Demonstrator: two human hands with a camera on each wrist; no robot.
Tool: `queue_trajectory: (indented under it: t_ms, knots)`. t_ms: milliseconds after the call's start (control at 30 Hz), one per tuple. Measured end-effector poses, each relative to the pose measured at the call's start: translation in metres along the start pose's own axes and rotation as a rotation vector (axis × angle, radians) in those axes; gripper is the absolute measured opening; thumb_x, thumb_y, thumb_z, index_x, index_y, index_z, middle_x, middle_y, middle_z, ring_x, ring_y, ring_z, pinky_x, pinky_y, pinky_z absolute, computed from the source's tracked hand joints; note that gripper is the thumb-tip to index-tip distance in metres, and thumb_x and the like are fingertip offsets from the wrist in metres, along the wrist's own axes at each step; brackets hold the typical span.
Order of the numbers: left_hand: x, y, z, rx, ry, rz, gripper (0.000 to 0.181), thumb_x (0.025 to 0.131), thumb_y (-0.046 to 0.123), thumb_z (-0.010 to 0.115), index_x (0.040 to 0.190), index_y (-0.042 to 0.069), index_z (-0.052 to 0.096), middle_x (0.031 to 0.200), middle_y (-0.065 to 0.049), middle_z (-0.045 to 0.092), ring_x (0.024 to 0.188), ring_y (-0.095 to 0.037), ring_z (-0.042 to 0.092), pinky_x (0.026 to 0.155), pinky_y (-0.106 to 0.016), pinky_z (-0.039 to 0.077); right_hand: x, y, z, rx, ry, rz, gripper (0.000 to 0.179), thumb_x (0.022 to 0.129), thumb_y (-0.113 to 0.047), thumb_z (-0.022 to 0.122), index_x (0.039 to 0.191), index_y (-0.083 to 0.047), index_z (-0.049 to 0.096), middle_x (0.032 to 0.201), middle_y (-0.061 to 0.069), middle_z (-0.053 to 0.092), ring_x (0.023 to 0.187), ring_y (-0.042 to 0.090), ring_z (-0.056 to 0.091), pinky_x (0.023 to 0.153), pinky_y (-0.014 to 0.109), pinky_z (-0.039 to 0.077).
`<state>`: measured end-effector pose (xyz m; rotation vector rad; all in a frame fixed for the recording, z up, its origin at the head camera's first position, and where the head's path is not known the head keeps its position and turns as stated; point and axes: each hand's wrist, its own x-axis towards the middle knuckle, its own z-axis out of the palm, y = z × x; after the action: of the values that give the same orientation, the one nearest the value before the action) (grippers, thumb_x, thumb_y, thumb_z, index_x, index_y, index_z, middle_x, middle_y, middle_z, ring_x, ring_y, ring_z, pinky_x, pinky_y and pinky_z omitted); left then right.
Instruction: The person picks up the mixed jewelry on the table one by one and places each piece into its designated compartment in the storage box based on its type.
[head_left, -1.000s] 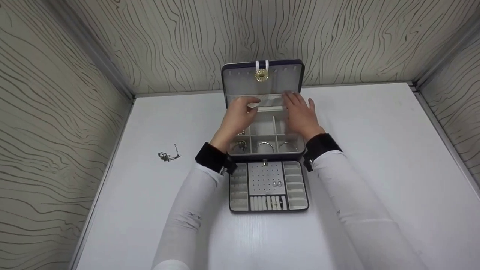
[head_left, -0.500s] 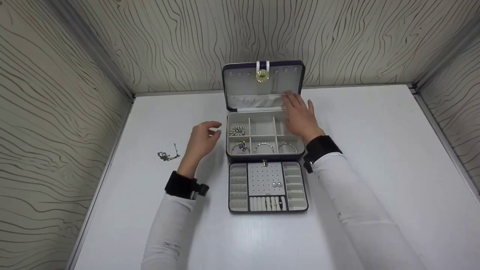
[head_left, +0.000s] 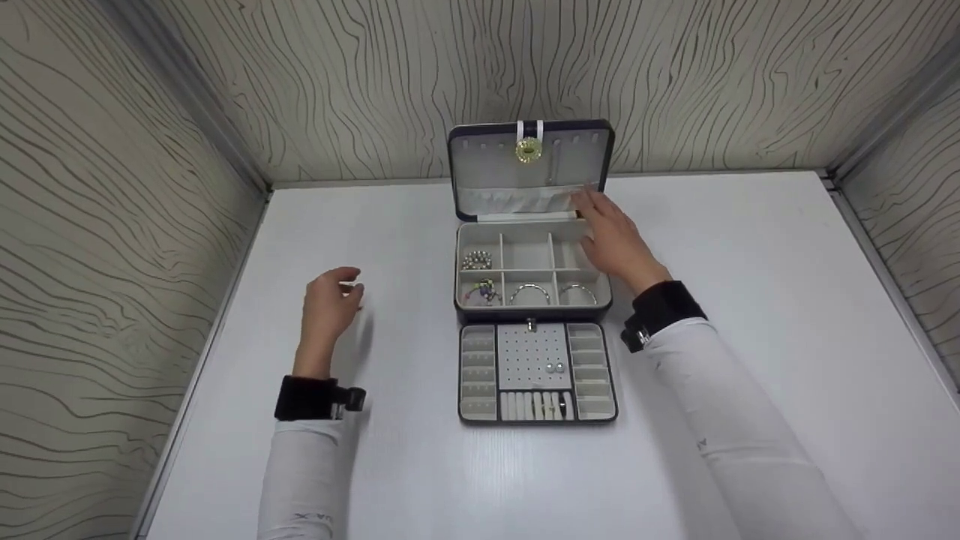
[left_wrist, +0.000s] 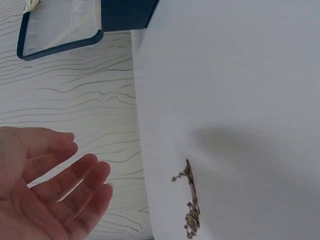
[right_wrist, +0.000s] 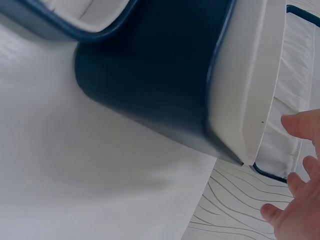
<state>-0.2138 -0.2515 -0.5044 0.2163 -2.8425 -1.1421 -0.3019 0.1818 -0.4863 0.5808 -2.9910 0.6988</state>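
Note:
My left hand [head_left: 328, 304] hovers over the white table at the left, fingers loosely bent and holding nothing. Below it in the left wrist view lies a dark metal chain [left_wrist: 191, 200] with small beads, which the hand hides in the head view. My right hand [head_left: 615, 240], fingers fairly straight, is at the lower right of the raised lid, by its gathered pocket [head_left: 517, 199]. That lid belongs to a dark blue jewelry box [head_left: 534, 313]. Its compartments hold a beaded bracelet [head_left: 477, 260], a colourful bracelet [head_left: 486, 291] and two bangles [head_left: 530, 291].
A removable jewelry tray [head_left: 480, 422] sits directly in front of the box, with two pearl earrings [head_left: 555, 367] and a few rings [head_left: 551, 406] in it. A gold clasp ornament [head_left: 529, 150] hangs from the lid's edge. Wood-patterned walls [head_left: 360, 90] border the table.
My left hand has moved from the lid's pocket left and toward me, ending over the chain. The right hand has stayed by the lid, shifting slightly right.

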Motion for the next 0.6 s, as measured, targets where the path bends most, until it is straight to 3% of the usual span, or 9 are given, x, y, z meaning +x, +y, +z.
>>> queue_trajectory:
  t_ms: [200, 467, 600]
  knots:
    - [-0.001, -0.026, -0.002, 0.088, 0.012, -0.089, 0.034, 0.091, 0.004, 0.063, 0.123, -0.005, 0.063, 0.121, -0.022, 0.063, 0.107, -0.037, 0.062, 0.083, -0.048, 0.052, -0.013, 0.011, 0.003, 0.079, -0.005, 0.058, 0.064, 0.098, -0.004, 0.053, 0.155, -0.006, 0.025, 0.162, 0.016, 0.011, 0.143, 0.041, 0.020, 0.112, 0.054, 0.025]
    - [0.001, -0.048, 0.005, 0.129, 0.020, -0.171, 0.032, 0.091, 0.001, 0.061, 0.121, -0.008, 0.063, 0.114, -0.025, 0.066, 0.103, -0.039, 0.064, 0.083, -0.049, 0.052, -0.027, 0.026, 0.011, 0.218, -0.029, 0.135, 0.061, 0.101, -0.006, 0.046, 0.155, -0.003, 0.019, 0.159, 0.024, 0.012, 0.144, 0.043, 0.017, 0.114, 0.055, 0.019]
    - [0.002, -0.055, 0.008, 0.121, -0.001, -0.166, 0.029, 0.091, -0.001, 0.058, 0.119, -0.009, 0.065, 0.112, -0.025, 0.067, 0.103, -0.039, 0.064, 0.085, -0.049, 0.052, -0.030, 0.028, 0.015, 0.292, -0.055, 0.183, 0.060, 0.102, -0.009, 0.044, 0.154, 0.003, 0.016, 0.156, 0.028, 0.019, 0.138, 0.044, 0.031, 0.112, 0.054, 0.025]
